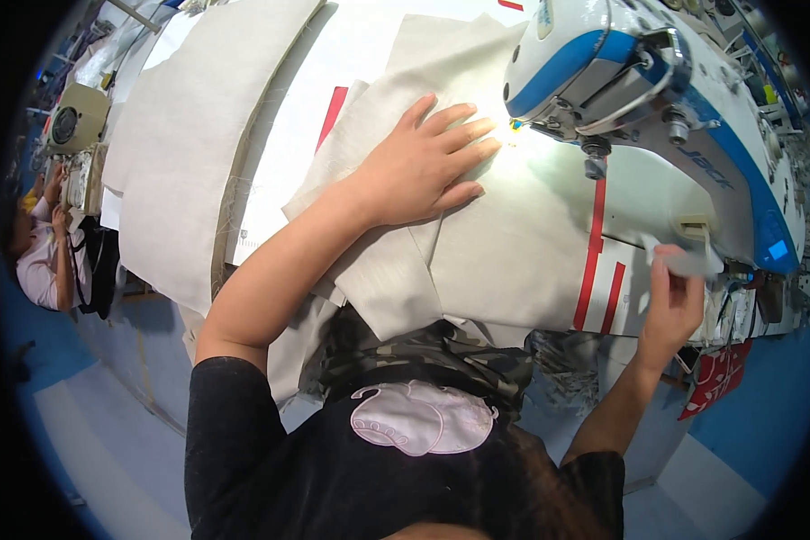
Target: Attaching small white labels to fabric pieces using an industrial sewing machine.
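On the near side of the sewing machine (715, 148), camouflage-patterned cloth (441, 360) covers the lap, and a red-and-white patterned cloth (716, 378) hangs nearer than the machine's right end. Just nearer than the machine's arm, the right hand (679, 301) pinches a thin whitish scrap (693, 262) between thumb and fingers. Left of that hand and in front of the machine, two red tape strips (594, 252) mark the white worktop. The beige fabric (513, 256) spreads from the machine's lit needle area toward the lap, its layers overlapping; the left hand (414, 171) lies open on it, left of the machine head, fingers spread, with its forearm hiding part of the layers. The machine head blocks the worktop behind it. Well left of the machine lie larger beige panels (184, 153) with frayed edges; beyond them, a co-worker (45, 261) sits beside a boxy beige device (78, 119).
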### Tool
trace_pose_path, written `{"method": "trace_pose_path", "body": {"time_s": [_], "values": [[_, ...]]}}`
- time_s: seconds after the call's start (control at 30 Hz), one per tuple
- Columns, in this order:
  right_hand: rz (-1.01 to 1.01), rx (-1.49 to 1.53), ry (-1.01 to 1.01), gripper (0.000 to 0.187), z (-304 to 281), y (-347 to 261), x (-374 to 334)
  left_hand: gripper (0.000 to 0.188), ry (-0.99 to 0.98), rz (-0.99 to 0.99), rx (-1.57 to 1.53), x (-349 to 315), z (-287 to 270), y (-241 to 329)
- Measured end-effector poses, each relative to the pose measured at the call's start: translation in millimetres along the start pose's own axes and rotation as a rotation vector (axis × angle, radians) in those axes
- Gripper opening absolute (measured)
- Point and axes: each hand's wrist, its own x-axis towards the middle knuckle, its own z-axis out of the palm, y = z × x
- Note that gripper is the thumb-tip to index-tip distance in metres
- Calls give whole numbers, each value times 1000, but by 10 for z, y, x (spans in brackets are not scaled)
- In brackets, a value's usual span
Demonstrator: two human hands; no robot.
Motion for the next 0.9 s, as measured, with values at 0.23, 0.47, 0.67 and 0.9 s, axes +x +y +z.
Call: {"method": "trace_pose_path", "body": {"time_s": [0.23,0.47,0.67,0.9], "values": [[-362,-96,-301,22,585,-512,-148,57,40,-13,-99,16,33,-28],[-485,-143,-369,37,1095,-537,-105,55,39,-21,-128,2,-10,-25],[-402,-221,-493,39,1124,-409,-253,55,42,-16,-118,-11,10,-20],[-505,-252,-411,38,1289,-407,-162,56,34,-32,-136,23,2,-26]]}}
